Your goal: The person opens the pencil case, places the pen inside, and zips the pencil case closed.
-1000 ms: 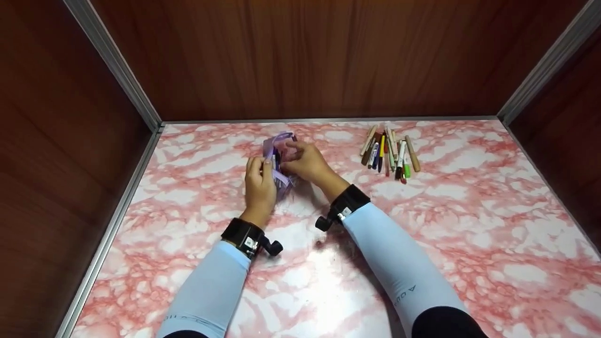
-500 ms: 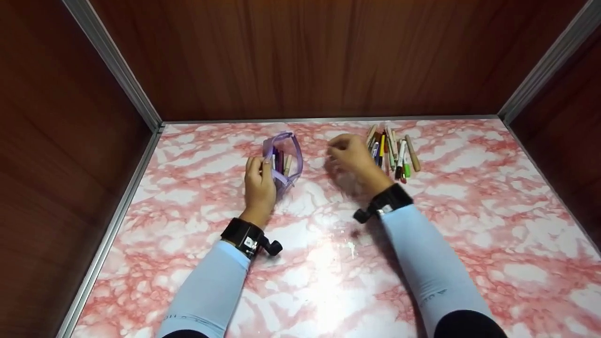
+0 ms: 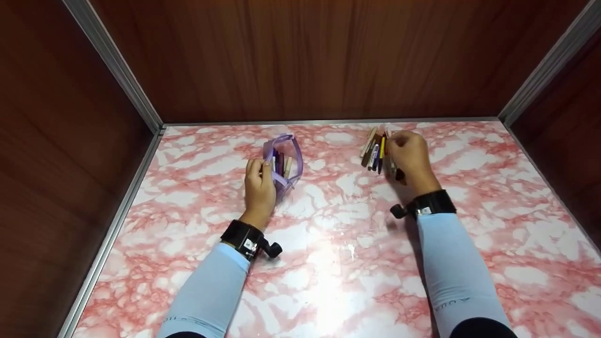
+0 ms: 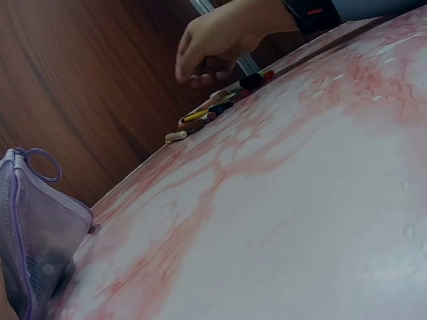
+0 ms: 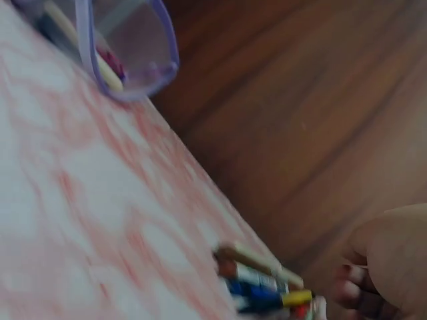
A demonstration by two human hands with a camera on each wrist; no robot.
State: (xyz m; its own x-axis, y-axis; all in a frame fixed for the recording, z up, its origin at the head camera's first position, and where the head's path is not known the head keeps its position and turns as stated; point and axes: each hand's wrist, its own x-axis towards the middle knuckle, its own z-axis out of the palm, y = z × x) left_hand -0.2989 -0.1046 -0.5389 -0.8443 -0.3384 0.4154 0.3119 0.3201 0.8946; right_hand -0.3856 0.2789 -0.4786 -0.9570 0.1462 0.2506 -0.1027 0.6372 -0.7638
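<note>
My left hand (image 3: 260, 185) grips the near left side of a purple mesh pencil case (image 3: 301, 162), which stands with its mouth wide. Inside it lie several pens (image 3: 280, 163), dark purple and cream ones among them. My right hand (image 3: 414, 155) hovers over the right part of a pile of pens and markers (image 3: 374, 155), its fingers loosely curled. In the left wrist view, no pen shows between the fingers of that right hand (image 4: 217, 47), and the pile (image 4: 200, 115) lies below it. The right-hand end of the pile is hidden under the hand in the head view.
The table (image 3: 328, 263) has a pink-and-white marbled top. A dark wooden panel (image 3: 300, 61) rises at its back edge, with more panels at left and right. Metal strips (image 3: 117, 70) run along the corners.
My right hand has left the mouth of the pencil case and travelled right to the pile of pens. A cream pen now shows in the case. My left hand keeps its grip.
</note>
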